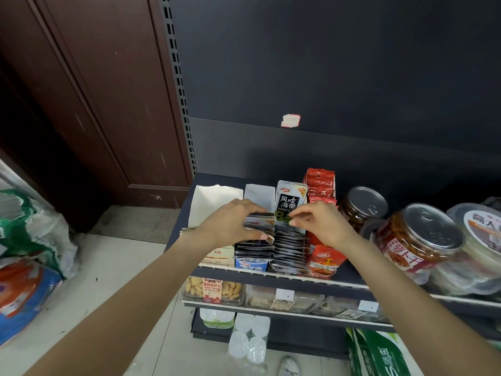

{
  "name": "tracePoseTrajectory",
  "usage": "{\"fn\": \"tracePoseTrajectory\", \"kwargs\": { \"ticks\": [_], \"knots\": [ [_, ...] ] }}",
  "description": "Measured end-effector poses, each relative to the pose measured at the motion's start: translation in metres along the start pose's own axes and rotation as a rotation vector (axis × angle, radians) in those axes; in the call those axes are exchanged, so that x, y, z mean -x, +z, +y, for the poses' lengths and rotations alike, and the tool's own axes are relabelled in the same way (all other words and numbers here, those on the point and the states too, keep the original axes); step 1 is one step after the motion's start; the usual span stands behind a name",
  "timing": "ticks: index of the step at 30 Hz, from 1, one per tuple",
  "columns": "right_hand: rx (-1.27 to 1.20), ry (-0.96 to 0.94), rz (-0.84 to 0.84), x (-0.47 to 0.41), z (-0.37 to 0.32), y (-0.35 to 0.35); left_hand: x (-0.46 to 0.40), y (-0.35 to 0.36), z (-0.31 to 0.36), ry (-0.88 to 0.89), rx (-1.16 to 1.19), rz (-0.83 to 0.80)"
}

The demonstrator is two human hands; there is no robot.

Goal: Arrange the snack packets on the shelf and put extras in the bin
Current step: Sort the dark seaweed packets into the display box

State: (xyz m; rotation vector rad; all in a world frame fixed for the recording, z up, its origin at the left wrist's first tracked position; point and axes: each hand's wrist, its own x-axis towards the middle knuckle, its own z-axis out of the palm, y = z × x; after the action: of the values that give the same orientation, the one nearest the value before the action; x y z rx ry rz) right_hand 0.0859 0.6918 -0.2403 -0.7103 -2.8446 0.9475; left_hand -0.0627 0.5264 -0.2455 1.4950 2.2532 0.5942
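— Both forearms were stretched out toward the shelf (271, 271). Which step was in hand?

— The tidying of the rows, it seemed. A small bunch of dark snack packets (259, 225) was gripped by the left hand (230, 223), fingers above and thumb below. One packet edge of the neighbouring row of packets (290, 248) was pinched by the right hand (322, 223), just under the upright seaweed packet (290, 202).

— What was called for next?

— Probably the bunch had to be pressed upright into its carton. No bin was seen.

— And around the hands?

— An empty white carton (214, 202) stood left of the left hand; red packets (321, 185) and lidded jars (417, 237) crowded the right side, leaving little room.
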Motion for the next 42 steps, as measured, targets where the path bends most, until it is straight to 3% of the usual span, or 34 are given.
{"fn": "tracePoseTrajectory", "kwargs": {
  "ticks": [6, 13, 18, 23, 28, 32, 34, 36, 39, 42],
  "knots": [
    [0.186, -0.044, -0.111, 0.001, -0.009, -0.002, 0.004, 0.000, 0.002, -0.007, -0.043, 0.010],
    [0.322, -0.066, 0.012, 0.004, -0.016, 0.007, 0.003, 0.001, 0.000, 0.003, -0.022, 0.005],
    [0.168, -0.035, 0.055, 0.005, -0.015, 0.002, 0.000, 0.000, -0.003, 0.004, -0.029, -0.007],
    [0.021, -0.022, 0.277, 0.010, -0.018, -0.018, -0.001, -0.001, -0.002, -0.019, 0.013, -0.009],
    [-0.126, 0.017, 0.495, 0.018, -0.025, -0.045, -0.008, -0.009, 0.011, -0.021, 0.145, 0.093],
    [-0.396, -0.028, 0.607, 0.027, -0.031, -0.062, -0.020, -0.019, 0.024, -0.066, 0.194, 0.154],
    [-0.573, -0.026, 0.630, 0.033, -0.035, -0.068, -0.025, -0.022, 0.029, -0.130, 0.297, 0.155],
    [-0.709, -0.014, 0.624, 0.039, -0.036, -0.072, -0.028, -0.024, 0.035, -0.232, 0.578, 0.146],
    [-0.762, -0.029, 0.597, 0.046, -0.033, -0.073, -0.030, -0.029, 0.041, -0.338, 1.014, 0.104],
    [-0.768, -0.041, 0.565, 0.051, -0.033, -0.073, -0.030, -0.033, 0.044, -0.368, 1.220, 0.035]
  ]
}}
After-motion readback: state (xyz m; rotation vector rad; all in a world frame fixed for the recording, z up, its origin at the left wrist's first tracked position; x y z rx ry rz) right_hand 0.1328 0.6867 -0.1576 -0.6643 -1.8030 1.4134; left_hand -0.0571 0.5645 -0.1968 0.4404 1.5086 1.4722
